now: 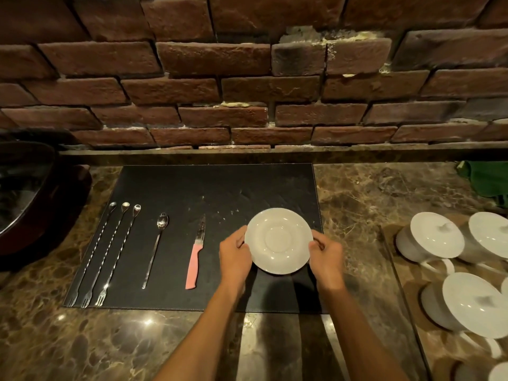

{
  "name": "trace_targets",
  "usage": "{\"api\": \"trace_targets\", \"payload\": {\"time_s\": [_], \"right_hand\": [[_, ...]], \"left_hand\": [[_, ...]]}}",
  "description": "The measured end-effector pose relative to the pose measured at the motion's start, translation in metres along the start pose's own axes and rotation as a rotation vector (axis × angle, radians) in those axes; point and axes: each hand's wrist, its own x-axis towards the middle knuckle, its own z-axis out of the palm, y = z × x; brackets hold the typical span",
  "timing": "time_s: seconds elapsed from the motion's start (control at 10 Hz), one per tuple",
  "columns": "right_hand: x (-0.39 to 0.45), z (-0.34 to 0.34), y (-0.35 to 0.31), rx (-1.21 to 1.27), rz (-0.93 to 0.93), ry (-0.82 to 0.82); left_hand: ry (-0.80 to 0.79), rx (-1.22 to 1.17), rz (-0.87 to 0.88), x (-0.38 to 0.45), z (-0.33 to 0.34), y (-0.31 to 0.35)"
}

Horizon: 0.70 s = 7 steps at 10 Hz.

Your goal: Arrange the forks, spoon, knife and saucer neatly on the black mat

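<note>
A black mat (214, 188) lies on the marble counter. On its left edge three long twisted forks (107, 254) lie side by side, tines toward me. To their right lies a long spoon (156, 247), then a pink-handled knife (195, 259) with its blade pointing away. At the mat's right side a white saucer (278, 241) sits between my hands. My left hand (234, 255) grips its left rim and my right hand (327, 258) grips its right rim. Whether the saucer touches the mat, I cannot tell.
A brick wall rises behind the counter ledge. A dark glass-lidded pan (30, 199) stands at the far left. White lidded cups (437, 237) crowd a glass tray at the right. A green cloth (486, 182) lies at the back right.
</note>
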Motion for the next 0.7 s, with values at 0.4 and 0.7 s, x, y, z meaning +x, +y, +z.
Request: {"api": "trace_targets", "payload": {"time_s": [0.4,0.7], "right_hand": [[0.011,0.015,0.002,0.02,-0.021,-0.048],[-0.004,0.006,0.002,0.065,0.138,-0.023]], "left_hand": [[-0.017,0.058,0.072,0.02,-0.006,-0.009],[0.007,0.215,-0.041,0.005,-0.019,-0.008]]}}
